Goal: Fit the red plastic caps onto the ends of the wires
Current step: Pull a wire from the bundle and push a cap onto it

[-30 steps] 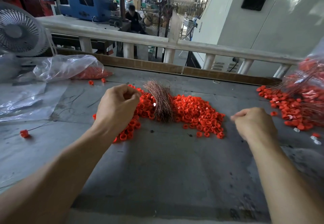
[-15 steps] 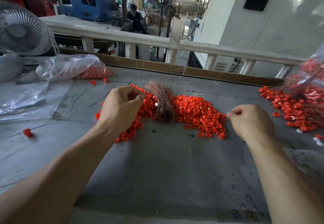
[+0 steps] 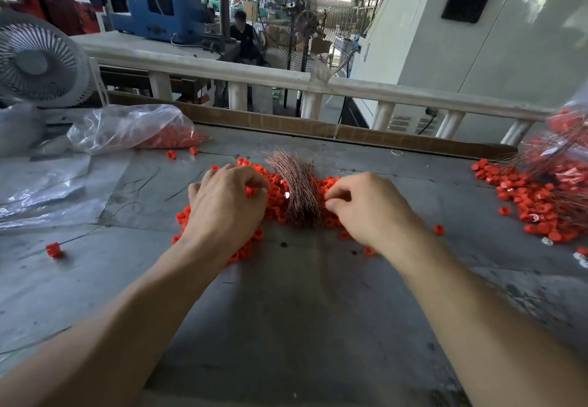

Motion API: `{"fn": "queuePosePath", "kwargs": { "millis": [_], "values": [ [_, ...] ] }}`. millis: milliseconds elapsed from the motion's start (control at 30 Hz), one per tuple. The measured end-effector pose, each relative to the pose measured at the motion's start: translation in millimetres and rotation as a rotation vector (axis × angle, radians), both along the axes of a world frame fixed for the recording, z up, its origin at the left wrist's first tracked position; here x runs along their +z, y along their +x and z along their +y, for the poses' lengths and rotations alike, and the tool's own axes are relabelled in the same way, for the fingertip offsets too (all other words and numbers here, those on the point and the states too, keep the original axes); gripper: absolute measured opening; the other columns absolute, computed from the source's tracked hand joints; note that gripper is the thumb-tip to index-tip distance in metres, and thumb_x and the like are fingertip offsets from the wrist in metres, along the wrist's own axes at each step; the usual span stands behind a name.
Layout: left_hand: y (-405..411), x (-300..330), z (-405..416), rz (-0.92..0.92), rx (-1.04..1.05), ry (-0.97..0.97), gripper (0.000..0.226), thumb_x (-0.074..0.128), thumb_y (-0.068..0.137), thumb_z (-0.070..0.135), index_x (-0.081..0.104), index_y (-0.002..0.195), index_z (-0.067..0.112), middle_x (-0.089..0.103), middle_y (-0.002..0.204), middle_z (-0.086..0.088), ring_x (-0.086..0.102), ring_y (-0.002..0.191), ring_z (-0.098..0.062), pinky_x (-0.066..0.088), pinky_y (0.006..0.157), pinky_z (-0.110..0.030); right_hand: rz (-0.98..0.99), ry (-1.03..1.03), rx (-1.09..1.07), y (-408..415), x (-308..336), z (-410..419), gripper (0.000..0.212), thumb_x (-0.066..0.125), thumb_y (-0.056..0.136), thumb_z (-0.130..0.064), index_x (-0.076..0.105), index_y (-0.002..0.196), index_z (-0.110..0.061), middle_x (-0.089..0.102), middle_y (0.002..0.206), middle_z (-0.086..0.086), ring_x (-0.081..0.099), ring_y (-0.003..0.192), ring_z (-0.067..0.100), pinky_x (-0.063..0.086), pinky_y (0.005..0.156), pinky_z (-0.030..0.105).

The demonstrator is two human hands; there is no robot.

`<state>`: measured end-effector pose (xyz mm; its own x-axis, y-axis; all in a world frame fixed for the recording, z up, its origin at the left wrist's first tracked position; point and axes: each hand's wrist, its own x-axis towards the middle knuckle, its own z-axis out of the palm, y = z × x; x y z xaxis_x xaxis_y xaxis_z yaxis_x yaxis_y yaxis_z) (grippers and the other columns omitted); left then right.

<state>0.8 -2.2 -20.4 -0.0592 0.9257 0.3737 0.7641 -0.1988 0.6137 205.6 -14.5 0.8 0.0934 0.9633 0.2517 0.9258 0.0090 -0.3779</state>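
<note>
On the grey desk (image 3: 286,327), a bundle of copper wires (image 3: 297,188) lies across a heap of red caps (image 3: 276,196), and both hands work right beside it. Left of the bundle, the left hand (image 3: 224,206) rests knuckles-up on the caps with its fingers curled under; the grip looks clenched around caps at the fingertips, though what exactly it holds is hidden beneath the hand. Right of the bundle, the right hand (image 3: 370,206) has thumb and forefinger drawn together in a pinch just against the wire ends; whether a wire or a cap sits in that grip I cannot tell. Both bare forearms reach in from the near edge.

Stray caps lie scattered around the heap, one single cap (image 3: 53,249) well to the left of the bundle. Far to the right of the bundle, a second pile of caps (image 3: 534,202) lies tangled with more thin wires at the desk's edge. Behind and left of the bundle, a clear plastic bag (image 3: 127,126) holds more red caps, with flat plastic sheeting (image 3: 47,190) in front of it.

Beyond the bundle, a brown strip (image 3: 286,123) borders the desk's far edge, then a white railing (image 3: 286,80). A white fan (image 3: 38,62) stands at far left, a blue machine (image 3: 159,2) and a seated person (image 3: 243,38) are behind the railing, and a large white cabinet (image 3: 477,40) rises at right.
</note>
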Motion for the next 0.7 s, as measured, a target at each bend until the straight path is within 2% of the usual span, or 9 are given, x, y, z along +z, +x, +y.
{"fn": "queuePosePath", "kwargs": {
  "millis": [33,100,233,300,467,700],
  "values": [
    [-1,-1,1,0.015,-0.008,0.007,0.015,0.062,0.094,0.027,0.072,0.096,0.038,0.064,0.107,0.015,0.052,0.114,-0.020,0.024,0.090,-0.035,0.022,0.019,-0.014,-6,-1,0,0.007,0.071,0.091,-0.035,0.077,0.090,-0.031,0.073,0.083,-0.009,0.068,0.078,0.018,0.051,0.069,0.030],
    [-3,-2,1,0.034,-0.023,0.018,0.014,0.062,0.094,0.029,0.072,0.097,0.038,0.066,0.108,0.013,0.053,0.114,-0.020,0.025,0.089,-0.035,0.064,0.075,-0.056,-16,-9,-2,0.014,0.071,0.091,-0.040,0.076,0.087,-0.028,0.071,0.076,-0.009,0.067,0.073,0.018,0.047,0.065,0.029],
    [-1,-4,1,0.067,-0.048,0.079,0.009,0.065,0.092,0.032,0.072,0.092,0.038,0.065,0.103,0.016,0.052,0.110,-0.018,0.025,0.087,-0.034,0.109,0.145,-0.069,-21,-26,-5,0.019,0.072,0.092,-0.042,0.075,0.095,-0.024,0.073,0.091,-0.007,0.066,0.089,0.018,0.052,0.076,0.034],
    [3,-7,1,0.110,-0.083,0.103,0.004,0.069,0.089,0.040,0.071,0.092,0.038,0.063,0.101,0.018,0.050,0.110,-0.016,0.023,0.087,-0.033,0.098,0.160,-0.066,-21,-27,-4,0.019,0.072,0.092,-0.042,0.075,0.098,-0.024,0.073,0.096,-0.007,0.065,0.093,0.018,0.052,0.077,0.034],
    [14,-13,-1,0.276,-0.185,0.094,0.033,0.072,0.080,0.063,0.070,0.100,0.037,0.063,0.105,0.017,0.046,0.109,-0.013,0.016,0.084,-0.029,0.081,0.157,-0.055,-22,-30,-6,0.013,0.072,0.092,-0.036,0.075,0.097,-0.025,0.074,0.098,-0.008,0.066,0.096,0.020,0.052,0.079,0.035],
    [16,-13,2,0.267,-0.174,0.193,0.013,0.072,0.088,0.046,0.072,0.089,0.033,0.068,0.091,0.016,0.049,0.101,-0.011,0.020,0.084,-0.029,0.154,0.200,-0.036,-15,-29,-8,0.008,0.070,0.093,-0.028,0.075,0.089,-0.023,0.073,0.090,-0.008,0.066,0.087,0.017,0.052,0.073,0.033]
  ]
}}
